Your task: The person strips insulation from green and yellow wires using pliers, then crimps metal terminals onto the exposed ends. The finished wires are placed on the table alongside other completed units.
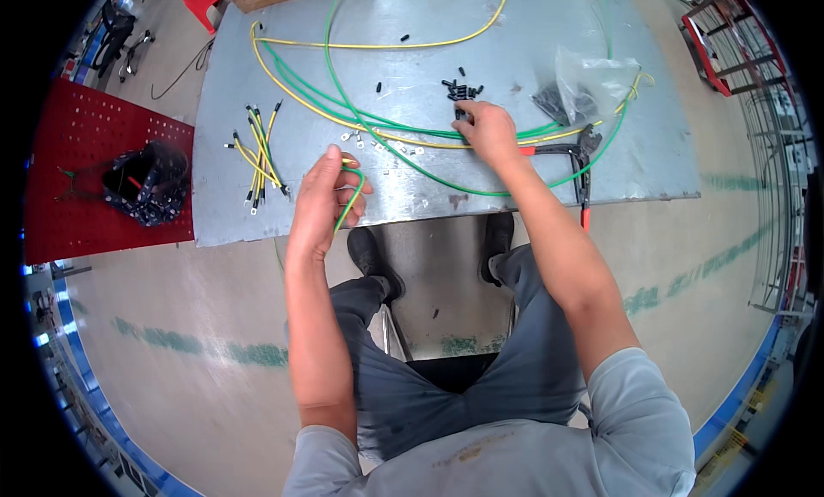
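Note:
My left hand [319,196] is closed around the end of a green-and-yellow wire [351,202] near the table's front edge. The wire bends over between the fingers and thumb. Further right, my right hand [491,135] reaches over the table with its fingers pinched on a small black sleeve, partly hidden by the fingertips. Just beyond it lies a pile of black sleeves [463,93]. Several silvery ring terminals [378,143] are scattered between my hands. Long loops of green wire [403,126] and yellow wire [369,45] curve across the tabletop.
Short yellow wires with lugs [259,158] lie left of my left hand. Red-handled crimping pliers [583,172] reach the front edge at right, below a clear plastic bag [592,87]. A red perforated panel [77,162] with a dark patterned bag [150,184] adjoins the metal table [232,93].

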Demonstrator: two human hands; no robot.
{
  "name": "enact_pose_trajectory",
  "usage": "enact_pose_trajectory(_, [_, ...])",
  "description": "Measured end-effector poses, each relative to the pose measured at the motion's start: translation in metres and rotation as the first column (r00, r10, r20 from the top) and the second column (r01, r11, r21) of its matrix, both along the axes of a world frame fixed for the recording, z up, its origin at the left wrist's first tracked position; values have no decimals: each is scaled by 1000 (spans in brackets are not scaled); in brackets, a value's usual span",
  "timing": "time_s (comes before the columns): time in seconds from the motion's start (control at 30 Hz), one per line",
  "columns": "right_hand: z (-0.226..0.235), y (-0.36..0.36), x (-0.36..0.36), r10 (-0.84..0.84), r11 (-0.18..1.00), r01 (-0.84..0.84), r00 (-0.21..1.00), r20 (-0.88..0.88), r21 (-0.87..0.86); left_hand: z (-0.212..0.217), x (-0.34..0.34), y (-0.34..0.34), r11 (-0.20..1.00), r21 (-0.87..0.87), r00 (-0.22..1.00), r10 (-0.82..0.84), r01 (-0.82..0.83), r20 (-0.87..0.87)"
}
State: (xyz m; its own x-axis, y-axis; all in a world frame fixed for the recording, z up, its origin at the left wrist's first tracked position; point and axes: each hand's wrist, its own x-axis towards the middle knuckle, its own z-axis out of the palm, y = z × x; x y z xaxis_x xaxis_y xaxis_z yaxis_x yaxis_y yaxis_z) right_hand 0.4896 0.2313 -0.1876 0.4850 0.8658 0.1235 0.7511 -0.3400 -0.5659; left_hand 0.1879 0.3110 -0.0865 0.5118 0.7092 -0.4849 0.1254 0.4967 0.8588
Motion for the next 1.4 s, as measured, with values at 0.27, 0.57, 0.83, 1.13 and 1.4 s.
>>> enact_pose_trajectory(0.27, [-11, 9, -1, 41, 998, -45, 995, 86, 37, 3, 0, 2, 998, -32, 998, -54, 54, 28])
enact_pose_trajectory(0.57, [61, 15, -61, 170, 975, 10, 610, -774, 221, 4, -4, 3, 999, -7, 999, -33, 33, 30])
enact_pose_trajectory(0.83, [81, -2, -123, 401, 916, -170, 334, -853, 364, 11, -4, 1, 1000, 3, 999, -28, 28, 30])
enact_pose_trajectory(1.13, [86, -1, -128, 383, 922, -183, 331, -862, 340, 8, 1, -1, 998, 57, 999, -32, 32, -3])
enact_pose_trajectory(1.4, [89, -1, -125, 385, 922, -159, 288, -877, 352, 11, 2, -2, 991, 107, 996, -67, 73, -59])
